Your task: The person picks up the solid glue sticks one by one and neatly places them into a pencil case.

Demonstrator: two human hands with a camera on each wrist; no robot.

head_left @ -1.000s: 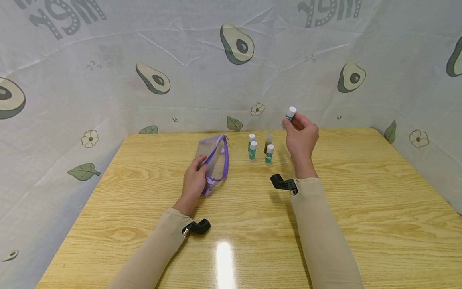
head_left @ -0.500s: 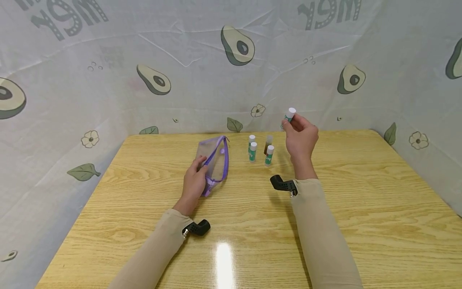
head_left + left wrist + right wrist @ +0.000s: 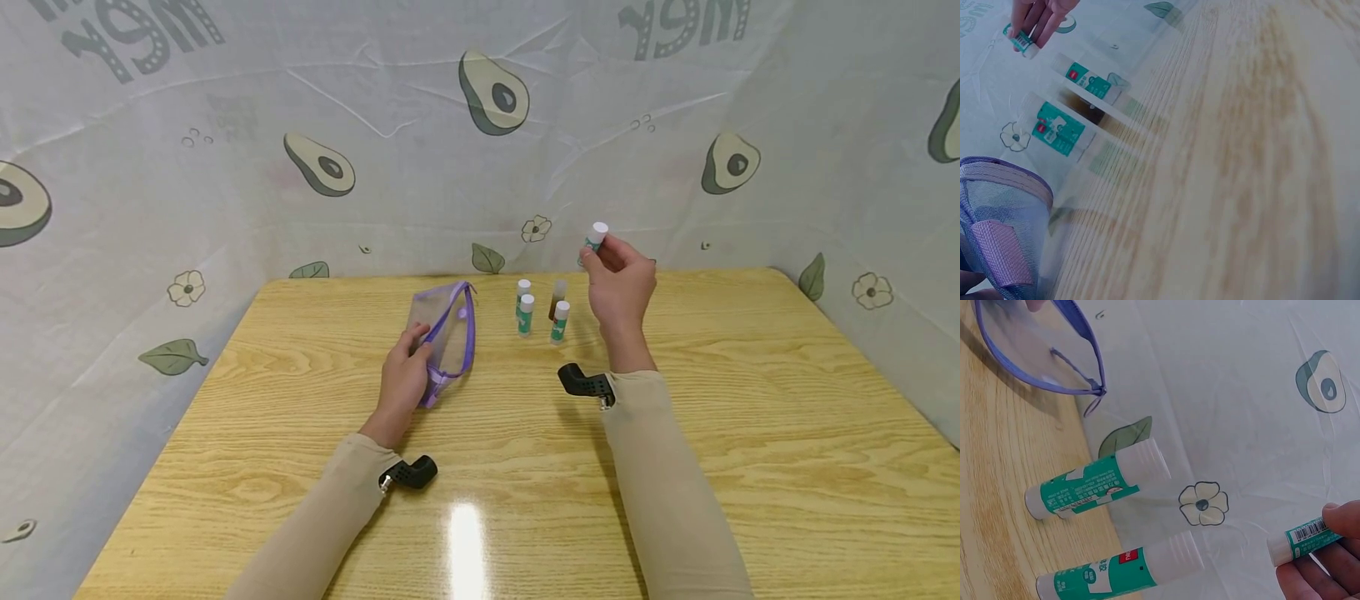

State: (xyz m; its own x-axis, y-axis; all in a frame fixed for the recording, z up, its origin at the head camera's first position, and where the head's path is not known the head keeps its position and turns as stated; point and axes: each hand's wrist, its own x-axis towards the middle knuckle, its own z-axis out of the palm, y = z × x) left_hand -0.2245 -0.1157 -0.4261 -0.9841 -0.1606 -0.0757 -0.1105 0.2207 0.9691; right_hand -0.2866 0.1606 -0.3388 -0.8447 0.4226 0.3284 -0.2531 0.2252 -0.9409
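My right hand (image 3: 622, 287) pinches a glue stick (image 3: 595, 237) between thumb and fingers, raised above the table's far side. The stick has a green label and a white cap. In the right wrist view, a barcode shows on this glue stick (image 3: 1307, 537). My left hand (image 3: 402, 379) grips the near left side of a mesh pouch (image 3: 453, 337) with purple edging, its zipped mouth spread apart. Between the hands stand a front left glue stick (image 3: 526, 317), one behind it (image 3: 522, 287) and a right one (image 3: 559, 323), all upright and capped.
A small brown container (image 3: 557, 300) with a pale top stands behind the right glue stick. The wooden table (image 3: 495, 467) ends at a hanging cloth (image 3: 420, 208) printed with avocados, which also closes off both sides.
My right hand has shifted slightly left with its glue stick. The left hand, the pouch and the standing sticks have stayed put.
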